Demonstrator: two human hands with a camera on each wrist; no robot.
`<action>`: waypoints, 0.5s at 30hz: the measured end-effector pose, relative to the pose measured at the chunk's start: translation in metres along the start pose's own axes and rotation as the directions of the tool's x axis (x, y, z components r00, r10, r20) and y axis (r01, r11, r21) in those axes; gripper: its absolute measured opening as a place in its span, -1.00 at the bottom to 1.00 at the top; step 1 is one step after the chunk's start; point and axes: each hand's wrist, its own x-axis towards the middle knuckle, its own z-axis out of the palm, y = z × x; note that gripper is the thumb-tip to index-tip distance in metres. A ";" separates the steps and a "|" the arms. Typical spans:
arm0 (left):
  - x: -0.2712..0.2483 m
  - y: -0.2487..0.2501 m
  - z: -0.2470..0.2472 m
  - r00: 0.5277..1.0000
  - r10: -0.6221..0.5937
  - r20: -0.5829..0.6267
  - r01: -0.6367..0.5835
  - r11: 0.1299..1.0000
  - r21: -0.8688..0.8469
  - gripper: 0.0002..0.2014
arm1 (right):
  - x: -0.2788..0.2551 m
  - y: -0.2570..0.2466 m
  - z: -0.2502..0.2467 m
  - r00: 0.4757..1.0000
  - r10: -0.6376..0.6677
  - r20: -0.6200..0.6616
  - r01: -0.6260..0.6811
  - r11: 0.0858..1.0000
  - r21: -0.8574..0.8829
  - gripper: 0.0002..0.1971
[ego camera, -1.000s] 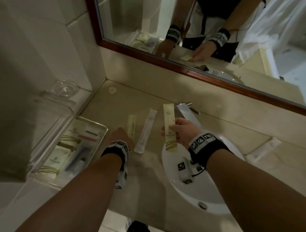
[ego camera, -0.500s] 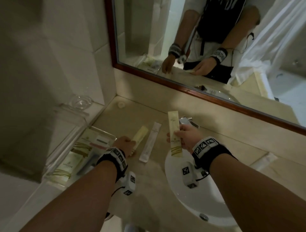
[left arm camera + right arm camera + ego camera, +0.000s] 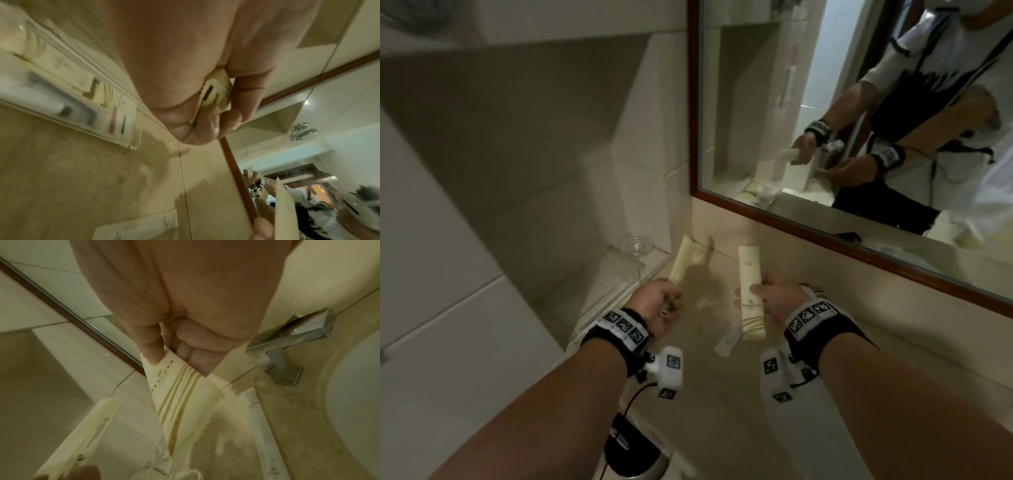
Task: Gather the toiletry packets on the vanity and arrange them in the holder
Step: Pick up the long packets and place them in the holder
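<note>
The left hand (image 3: 654, 301), centre of the head view, curls its fingers round the lower end of a cream packet (image 3: 681, 260). The right hand (image 3: 777, 301) pinches a 2nd packet (image 3: 751, 291) between thumb and fingers. A white packet (image 3: 727, 342) lies on the counter (image 3: 709, 404), lower centre. The holder (image 3: 131, 123) with packets sits at the left of the left wrist view.
</note>
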 end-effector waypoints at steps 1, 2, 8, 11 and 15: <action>-0.008 0.001 -0.004 1.000 0.003 0.004 -0.003 1.000 -0.023 -0.86 | -0.001 0.002 0.002 1.000 -0.002 0.017 0.002 1.000 0.016 -0.77; -0.016 0.000 -0.008 1.000 0.005 0.009 -0.004 0.999 -0.048 -0.84 | -0.008 0.002 0.005 0.999 0.006 0.037 -0.008 0.998 0.056 -0.82; -0.066 -0.013 -0.030 0.991 0.089 -0.104 -0.088 0.996 0.011 -0.80 | -0.028 0.024 0.020 0.991 0.042 0.128 -0.053 0.995 0.086 -0.83; -0.080 -0.022 -0.047 0.983 0.149 -0.110 -0.129 0.977 0.172 -0.75 | -0.034 0.031 0.034 0.986 0.060 0.157 -0.066 0.997 0.031 -0.75; -0.082 -0.019 -0.077 0.964 0.182 -0.194 -0.144 0.971 0.193 -0.68 | -0.035 0.027 0.051 0.979 0.062 0.194 -0.059 0.998 -0.020 -0.75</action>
